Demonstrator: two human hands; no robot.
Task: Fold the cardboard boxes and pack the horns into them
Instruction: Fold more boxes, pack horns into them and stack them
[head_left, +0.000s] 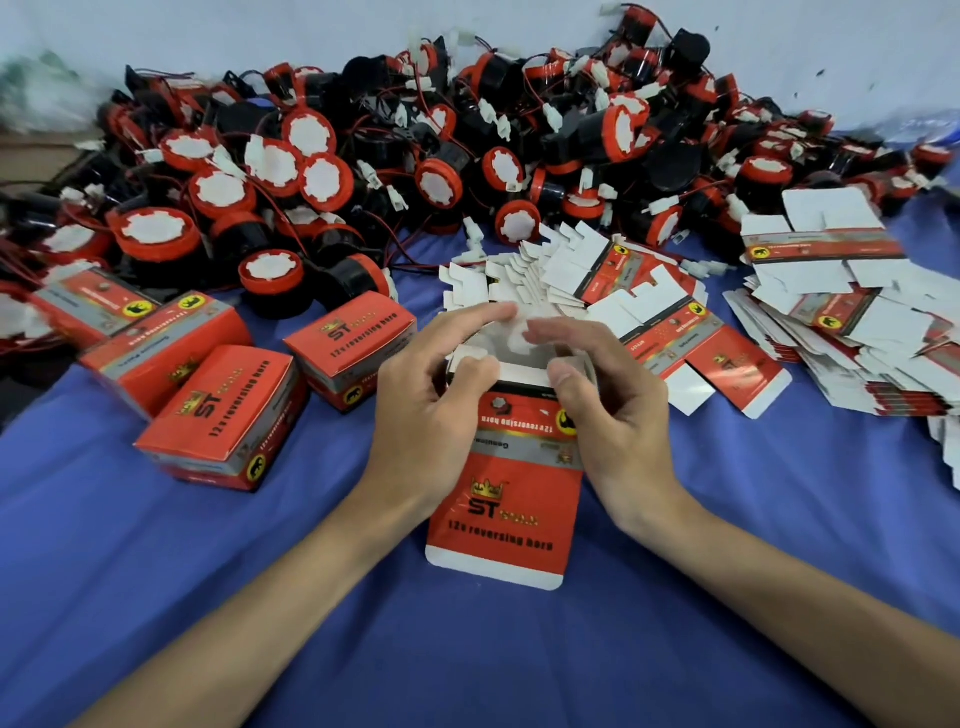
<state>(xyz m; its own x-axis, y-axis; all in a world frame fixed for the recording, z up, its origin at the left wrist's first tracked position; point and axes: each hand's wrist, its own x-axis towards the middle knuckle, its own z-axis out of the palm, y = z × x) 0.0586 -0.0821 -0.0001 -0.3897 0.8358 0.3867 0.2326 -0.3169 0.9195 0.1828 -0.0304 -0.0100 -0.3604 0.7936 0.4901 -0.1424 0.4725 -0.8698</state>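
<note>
My left hand and right hand are both bare: no gloves, no rings. My forearms are bare too, with no sleeves, watch or bands showing anywhere along them, right down to the bottom edge. My fingernails are short and plain, unpainted.

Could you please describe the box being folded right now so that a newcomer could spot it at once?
On the blue cloth, in front of the horn pile, find the left hand and right hand. They hold the box; unlike the closed boxes to its left, its flap lies open.
</note>
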